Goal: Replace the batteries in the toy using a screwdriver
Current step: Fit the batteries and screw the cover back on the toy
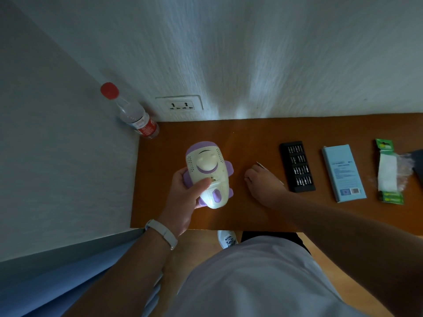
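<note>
Nearest: left hand point(183, 193), white band at wrist, fingers wrapped around toy point(207, 173), thumb pressed on its underside near the small hatch. Toy cream and purple, held tilted above the near-left part of the brown surface point(240, 138). Right hand point(263, 181) resting knuckles-up on surface just right of toy, fingers curled shut around thin screwdriver point(259, 164), tip protruding past the hand. Further right, in a row: black bit case point(297, 166), open; pale blue box point(343, 172); green battery pack point(389, 171). Far left corner against wall: clear bottle point(135, 115), red cap. Wall socket point(179, 105) behind.
</note>
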A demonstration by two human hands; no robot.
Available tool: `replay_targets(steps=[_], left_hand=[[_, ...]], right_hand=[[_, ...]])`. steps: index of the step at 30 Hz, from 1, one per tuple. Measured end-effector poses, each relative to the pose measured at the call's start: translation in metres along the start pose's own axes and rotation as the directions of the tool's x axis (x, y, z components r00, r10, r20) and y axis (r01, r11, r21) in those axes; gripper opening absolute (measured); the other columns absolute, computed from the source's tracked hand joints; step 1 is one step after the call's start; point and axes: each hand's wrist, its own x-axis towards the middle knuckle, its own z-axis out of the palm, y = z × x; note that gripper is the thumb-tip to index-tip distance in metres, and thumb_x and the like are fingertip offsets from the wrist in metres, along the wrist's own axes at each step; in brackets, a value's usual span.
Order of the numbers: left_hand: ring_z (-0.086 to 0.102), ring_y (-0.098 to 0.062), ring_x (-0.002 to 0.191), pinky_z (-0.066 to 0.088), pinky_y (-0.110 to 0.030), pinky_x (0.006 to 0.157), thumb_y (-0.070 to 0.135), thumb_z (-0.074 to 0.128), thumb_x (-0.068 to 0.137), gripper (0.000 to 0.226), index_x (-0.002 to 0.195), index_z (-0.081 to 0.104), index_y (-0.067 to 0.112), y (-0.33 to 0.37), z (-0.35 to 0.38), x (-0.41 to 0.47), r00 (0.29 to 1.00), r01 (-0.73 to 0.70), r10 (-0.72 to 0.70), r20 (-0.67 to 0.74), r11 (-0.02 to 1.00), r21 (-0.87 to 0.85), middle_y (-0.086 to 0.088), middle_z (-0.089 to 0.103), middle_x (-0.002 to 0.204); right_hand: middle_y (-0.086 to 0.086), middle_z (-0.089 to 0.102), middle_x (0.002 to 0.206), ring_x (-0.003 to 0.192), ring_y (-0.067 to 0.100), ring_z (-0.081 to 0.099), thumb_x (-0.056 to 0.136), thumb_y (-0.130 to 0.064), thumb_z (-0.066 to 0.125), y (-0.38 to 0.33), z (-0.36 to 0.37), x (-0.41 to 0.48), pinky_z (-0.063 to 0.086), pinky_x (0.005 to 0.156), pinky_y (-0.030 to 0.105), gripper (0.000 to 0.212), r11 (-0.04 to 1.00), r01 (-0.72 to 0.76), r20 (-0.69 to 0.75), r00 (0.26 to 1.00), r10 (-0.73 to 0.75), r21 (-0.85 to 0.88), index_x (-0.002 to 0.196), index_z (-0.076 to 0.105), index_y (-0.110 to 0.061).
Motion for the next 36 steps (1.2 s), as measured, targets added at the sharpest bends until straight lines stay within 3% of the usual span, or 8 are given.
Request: replay_targets(steps=[4,8,10,13,19,27,31,36], left_hand=[[0.071,-0.018,0.108,0.061,-0.035,0.072,0.025,0.085,0.068,0.07,0.13,0.052,0.026,0.011,0.005,-0.002,0.999,-0.041,0.041,-0.018,0.999,-0.007,0.004,0.071,0.116],[0.071,-0.02,0.108,0.061,-0.034,0.07,0.03,0.088,0.062,0.079,0.13,0.05,0.023,0.031,0.017,-0.012,0.995,-0.1,0.099,-0.025,0.994,-0.042,-0.001,0.068,0.123],[0.072,-0.024,0.108,0.062,-0.04,0.071,0.034,0.087,0.058,0.084,0.131,0.049,0.021,0.043,0.025,-0.019,0.991,-0.134,0.134,-0.013,0.99,-0.05,-0.005,0.067,0.125],[0.068,-0.034,0.114,0.06,-0.056,0.083,0.033,0.086,0.059,0.091,0.138,0.044,0.014,0.058,0.039,-0.031,0.981,-0.188,0.19,0.037,0.98,-0.058,-0.014,0.064,0.131],[0.067,-0.036,0.115,0.056,-0.062,0.09,0.029,0.085,0.061,0.092,0.139,0.042,0.007,0.076,0.061,-0.053,0.954,-0.293,0.297,0.044,0.953,-0.07,-0.016,0.065,0.13],[0.069,-0.025,0.115,0.06,-0.052,0.088,0.032,0.087,0.061,0.089,0.136,0.043,0.011,0.086,0.069,-0.065,0.921,-0.39,0.39,0.005,0.921,-0.005,-0.008,0.066,0.129],[0.069,-0.024,0.114,0.06,-0.05,0.087,0.033,0.087,0.061,0.089,0.136,0.044,0.011,0.085,0.07,-0.067,0.918,-0.398,0.398,-0.005,0.918,0.003,-0.007,0.066,0.129],[0.069,-0.022,0.114,0.06,-0.052,0.089,0.036,0.088,0.06,0.089,0.134,0.044,0.014,0.083,0.068,-0.066,0.914,-0.405,0.405,-0.022,0.914,0.022,-0.005,0.066,0.129]], right_hand=[[-0.001,0.059,0.102,0.09,0.012,0.056,0.101,-0.019,0.052,-0.019,-0.018,-0.007,0.05,0.084,0.033,0.014,0.965,-0.083,-0.134,0.984,0.119,0.249,0.102,0.065,-0.015],[-0.015,0.06,0.081,0.076,0.0,0.057,0.094,-0.02,0.062,-0.062,-0.06,-0.034,0.045,0.067,0.013,0.022,0.858,0.018,-0.304,0.939,0.162,0.513,0.082,0.059,-0.038],[-0.015,0.066,0.081,0.073,0.0,0.061,0.093,-0.023,0.065,-0.083,-0.086,-0.052,0.045,0.06,0.008,0.016,0.745,0.093,-0.341,0.921,0.187,0.661,0.083,0.064,-0.036],[-0.005,0.069,0.079,0.07,0.012,0.065,0.093,-0.019,0.066,-0.105,-0.116,-0.075,0.051,0.058,0.016,0.005,0.619,0.197,-0.396,0.896,0.202,0.76,0.09,0.07,-0.021],[0.01,0.067,0.081,0.072,0.023,0.062,0.09,-0.009,0.068,-0.118,-0.137,-0.097,0.052,0.062,0.031,0.012,0.658,0.34,-0.533,0.839,0.11,0.672,0.086,0.067,-0.02],[0.001,0.063,0.079,0.071,0.014,0.057,0.088,-0.012,0.069,-0.116,-0.145,-0.102,0.045,0.06,0.018,0.015,0.774,0.444,-0.689,0.725,-0.015,0.451,0.089,0.063,-0.025],[0.001,0.063,0.078,0.071,0.012,0.055,0.087,-0.008,0.07,-0.116,-0.146,-0.101,0.043,0.062,0.013,0.017,0.795,0.448,-0.698,0.714,-0.044,0.408,0.089,0.063,-0.023],[0.005,0.065,0.079,0.072,0.015,0.057,0.086,-0.006,0.072,-0.116,-0.147,-0.101,0.046,0.062,0.018,0.016,0.78,0.432,-0.667,0.745,-0.025,0.453,0.087,0.067,-0.021]])
